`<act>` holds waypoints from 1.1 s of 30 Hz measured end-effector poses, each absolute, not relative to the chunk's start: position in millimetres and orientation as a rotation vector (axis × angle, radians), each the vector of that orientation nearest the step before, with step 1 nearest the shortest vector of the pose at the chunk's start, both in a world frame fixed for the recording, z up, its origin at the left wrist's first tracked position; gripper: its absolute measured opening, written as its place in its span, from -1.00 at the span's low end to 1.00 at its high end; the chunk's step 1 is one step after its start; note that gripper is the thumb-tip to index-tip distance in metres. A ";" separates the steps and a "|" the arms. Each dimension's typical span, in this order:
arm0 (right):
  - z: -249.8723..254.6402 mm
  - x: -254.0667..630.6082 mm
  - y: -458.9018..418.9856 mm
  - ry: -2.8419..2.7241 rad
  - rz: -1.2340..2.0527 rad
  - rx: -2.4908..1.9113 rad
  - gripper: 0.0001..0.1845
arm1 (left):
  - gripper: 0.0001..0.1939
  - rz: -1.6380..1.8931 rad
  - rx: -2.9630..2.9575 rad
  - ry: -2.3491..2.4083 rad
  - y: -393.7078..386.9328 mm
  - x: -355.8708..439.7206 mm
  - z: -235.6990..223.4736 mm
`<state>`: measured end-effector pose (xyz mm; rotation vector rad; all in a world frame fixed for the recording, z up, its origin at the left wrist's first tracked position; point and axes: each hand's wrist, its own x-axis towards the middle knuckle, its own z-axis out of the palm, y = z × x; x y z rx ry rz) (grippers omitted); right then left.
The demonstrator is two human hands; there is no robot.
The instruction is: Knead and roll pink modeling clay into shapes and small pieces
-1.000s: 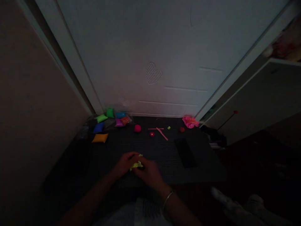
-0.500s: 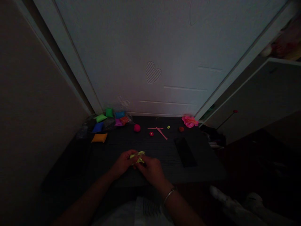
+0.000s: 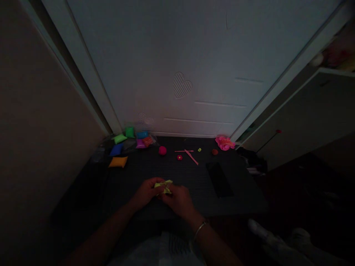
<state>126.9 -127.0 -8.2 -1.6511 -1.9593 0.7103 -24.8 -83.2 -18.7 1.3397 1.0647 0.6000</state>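
Both hands meet above the near part of the dark table, pinching a crumpled yellow clay packet [image 3: 167, 183] between them. My left hand [image 3: 146, 193] grips its left side with the thumb on top. My right hand [image 3: 180, 201] is closed on the right side, its fingertips partly covered. Beyond the hands lie a pink-red clay ball [image 3: 162, 150], a small red flower with a pale centre [image 3: 179, 157] and two pink modelling tools [image 3: 192, 158]. A tiny yellow-green piece [image 3: 199, 150] and a brownish-red lump [image 3: 214, 152] are further right.
At the table's [image 3: 191, 203] back left sit several coloured clay packets, including an orange packet [image 3: 118, 162] and a blue packet [image 3: 116, 149]. A black phone-like slab [image 3: 219, 180] lies at the right. A pink ruffled object [image 3: 225, 143] rests near the white panel [image 3: 155, 74].
The view has shifted slightly, so everything appears a little further right. Both hands stay on the yellow packet, with barely any change in their grip.
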 end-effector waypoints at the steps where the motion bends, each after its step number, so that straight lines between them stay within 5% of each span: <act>1: -8.8 127.0 -126.9 -1.959 0.712 -1.654 -0.78 | -0.70 0.602 1.338 1.064 -83.3 -24.7 -18.2; 33: -9.6 135.7 -129.6 -1.617 1.006 -1.459 -0.66 | -0.55 0.759 1.127 0.986 -82.1 -21.7 -21.0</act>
